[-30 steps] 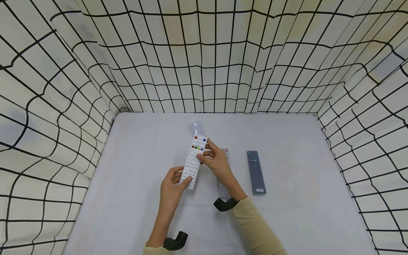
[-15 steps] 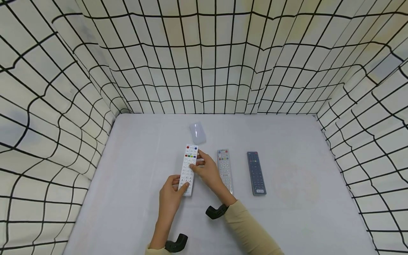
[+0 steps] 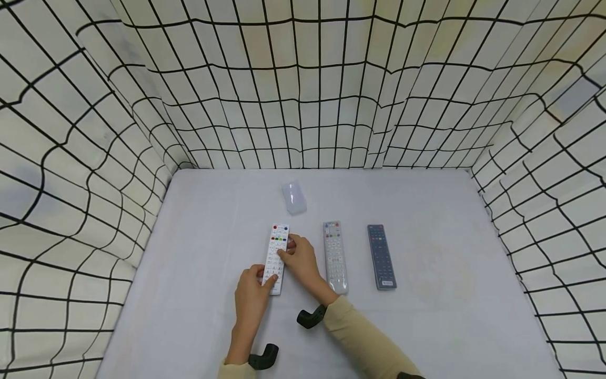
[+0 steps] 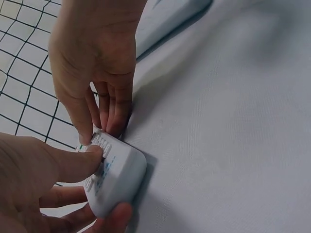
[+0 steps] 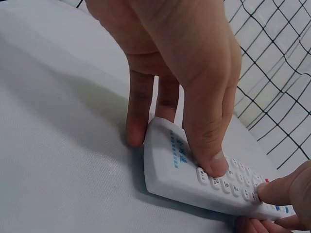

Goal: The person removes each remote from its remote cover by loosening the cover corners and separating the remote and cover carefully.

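A white remote control (image 3: 272, 263) with red, blue, green and yellow buttons lies at or just above the white cloth, its blue-lettered end toward the person. My left hand (image 3: 250, 297) grips that near end, thumb on the buttons and fingers along the left side and underneath. From the right, my right hand (image 3: 304, 266) pinches the remote farther up, its thumb on the keypad and fingertips at the right edge. In the left wrist view, the right hand (image 4: 97, 53) comes down from above. The left hand (image 5: 189, 73) partly covers the keypad in the right wrist view.
To the right lie a pale remote (image 3: 335, 258) in clear wrapping and a dark remote (image 3: 381, 257) in a similar cover. Farther back is a small translucent pouch (image 3: 294, 198). Walls of black-lined grid (image 3: 303, 105) surround the cloth-covered table (image 3: 450, 316).
Both hands have brought the white remote toward the person, leftward and down to the cloth, turning it more upright in view. The pouch and pale remote are now uncovered.
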{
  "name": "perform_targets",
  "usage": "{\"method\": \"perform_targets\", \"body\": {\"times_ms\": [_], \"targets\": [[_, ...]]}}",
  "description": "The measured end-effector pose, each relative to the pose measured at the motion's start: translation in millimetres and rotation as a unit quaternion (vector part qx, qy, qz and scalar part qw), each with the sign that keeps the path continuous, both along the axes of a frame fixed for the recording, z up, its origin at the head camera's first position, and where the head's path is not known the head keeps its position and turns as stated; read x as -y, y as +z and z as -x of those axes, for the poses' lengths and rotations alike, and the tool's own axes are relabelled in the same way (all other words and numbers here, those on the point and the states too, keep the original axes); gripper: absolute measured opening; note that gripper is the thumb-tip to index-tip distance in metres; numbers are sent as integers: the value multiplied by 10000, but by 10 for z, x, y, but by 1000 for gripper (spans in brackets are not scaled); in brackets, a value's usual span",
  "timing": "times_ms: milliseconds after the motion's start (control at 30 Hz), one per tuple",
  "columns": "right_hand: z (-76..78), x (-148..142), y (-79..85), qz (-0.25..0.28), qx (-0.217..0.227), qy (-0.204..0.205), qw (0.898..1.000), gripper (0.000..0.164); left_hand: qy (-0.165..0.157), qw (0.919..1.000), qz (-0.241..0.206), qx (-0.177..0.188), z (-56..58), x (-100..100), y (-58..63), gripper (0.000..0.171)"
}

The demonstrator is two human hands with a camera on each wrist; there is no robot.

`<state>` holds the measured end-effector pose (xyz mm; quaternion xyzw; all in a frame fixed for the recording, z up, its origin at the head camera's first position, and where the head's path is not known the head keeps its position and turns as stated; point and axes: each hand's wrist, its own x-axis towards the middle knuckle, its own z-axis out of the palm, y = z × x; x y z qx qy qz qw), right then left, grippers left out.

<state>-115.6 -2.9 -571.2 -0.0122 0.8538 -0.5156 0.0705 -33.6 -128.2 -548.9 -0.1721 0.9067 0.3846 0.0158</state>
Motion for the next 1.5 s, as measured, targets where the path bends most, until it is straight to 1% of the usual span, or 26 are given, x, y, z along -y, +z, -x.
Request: {"method": "perform_targets", "body": {"times_ms": [200,367,533,633,700,767,833,900,967,1033,1067,1133,1200,1267,1367,1500], "targets": [[-3,21,6,-305,-62,41,9995,52,-110,9997,212,110,9,4,-20,42],[-5,4,-21,-374,-100,145,9991,52,-247,9988,359,213,34,35,4,42],[-47,-87,-19,-230,-184,264,9992,43,-404,9966,547,472,56,26,79,43],[-88,-179,11,-55,-246,235,9994,37,-535,9932,825,623,68,-10,152,43],[-129,-251,50,22,-292,183,9994,33,-600,9903,1073,642,72,-43,191,43],[-181,-330,106,125,-331,165,9992,30,-617,9880,1311,534,70,-86,217,43],[-250,-422,174,171,-377,153,9990,28,-623,9863,1500,296,66,-135,237,43],[-330,-522,241,213,-395,96,9989,28,-639,9865,1509,3,64,-194,260,42],[-410,-628,300,219,-392,-7,9990,28,-700,9885,1316,-264,68,-251,284,40],[-484,-735,342,171,-379,-156,9990,28,-851,9921,848,-363,77,-300,299,36],[-518,-785,361,138,-384,-213,9989,28,-926,9936,550,-328,81,-322,301,34],[-579,-875,385,88,-370,-321,9988,28,-1073,9940,-64,-185,86,-361,290,31],[-636,-958,387,39,-370,-412,9985,28,-1251,9903,-597,20,87,-396,260,30],[-695,-1034,383,66,-382,-493,9980,29,-1414,9851,-955,230,82,-434,211,31],[-779,-1140,360,112,-358,-669,9971,31,-1701,9752,-1364,388,60,-498,134,34],[-883,-1260,323,29,-280,-862,9959,32,-1912,9626,-1832,575,7,-609,60,40]]}}
